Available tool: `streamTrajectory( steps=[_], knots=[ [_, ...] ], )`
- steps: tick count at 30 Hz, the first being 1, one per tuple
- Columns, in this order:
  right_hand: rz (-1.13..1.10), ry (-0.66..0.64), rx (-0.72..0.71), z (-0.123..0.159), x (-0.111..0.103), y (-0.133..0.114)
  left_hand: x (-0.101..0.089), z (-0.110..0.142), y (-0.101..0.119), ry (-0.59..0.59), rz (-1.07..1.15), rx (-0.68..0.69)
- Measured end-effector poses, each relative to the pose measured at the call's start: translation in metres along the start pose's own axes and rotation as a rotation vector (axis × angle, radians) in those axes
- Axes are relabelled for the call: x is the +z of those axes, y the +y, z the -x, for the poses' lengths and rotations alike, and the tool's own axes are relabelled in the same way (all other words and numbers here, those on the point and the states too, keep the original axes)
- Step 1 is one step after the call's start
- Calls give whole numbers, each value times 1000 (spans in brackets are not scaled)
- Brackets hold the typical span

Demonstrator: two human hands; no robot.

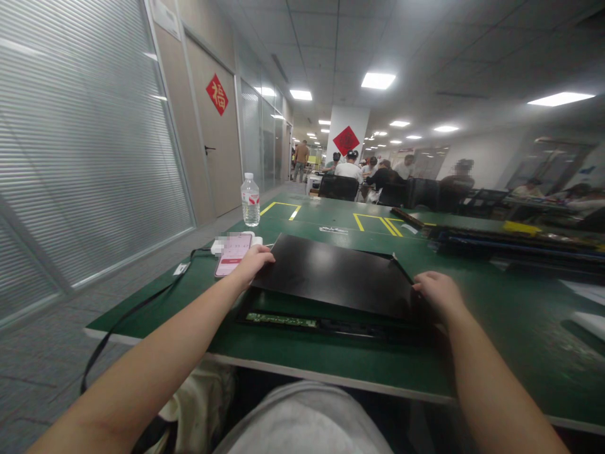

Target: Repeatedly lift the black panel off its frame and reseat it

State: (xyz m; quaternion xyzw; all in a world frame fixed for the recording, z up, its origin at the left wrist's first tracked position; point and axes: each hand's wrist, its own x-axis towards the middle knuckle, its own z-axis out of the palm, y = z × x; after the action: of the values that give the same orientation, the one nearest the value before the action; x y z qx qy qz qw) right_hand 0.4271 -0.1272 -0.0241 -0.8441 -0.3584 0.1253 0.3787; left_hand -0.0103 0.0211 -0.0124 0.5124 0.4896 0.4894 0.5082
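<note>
A flat black panel [331,271] lies tilted on the green table [496,328], its near edge raised over a long green circuit strip [283,320]. My left hand [253,261] grips the panel's left edge, fingers curled round it. My right hand [437,291] holds the panel's right near corner, fingers wrapped over the edge. Both forearms reach in from the bottom of the view.
A pink-screened phone [232,254] lies beside my left hand, with a white charger and black cable [142,309] trailing off the table. A water bottle [250,200] stands further back. Stacked dark panels [510,243] sit at the right. Several people sit at desks far behind.
</note>
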Motion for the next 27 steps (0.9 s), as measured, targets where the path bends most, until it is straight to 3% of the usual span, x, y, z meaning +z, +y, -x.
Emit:
streamTrajectory(
  steps=[11,19,27],
  knots=[
    [110,39,-66,3,0,-7,2,9,0,-30,-78,-26],
    [178,79,-109,1,3,-4,3,12,2,-76,-15,-48],
    [270,66,-110,-1,4,-1,5,16,6,-128,-157,-63]
  ],
)
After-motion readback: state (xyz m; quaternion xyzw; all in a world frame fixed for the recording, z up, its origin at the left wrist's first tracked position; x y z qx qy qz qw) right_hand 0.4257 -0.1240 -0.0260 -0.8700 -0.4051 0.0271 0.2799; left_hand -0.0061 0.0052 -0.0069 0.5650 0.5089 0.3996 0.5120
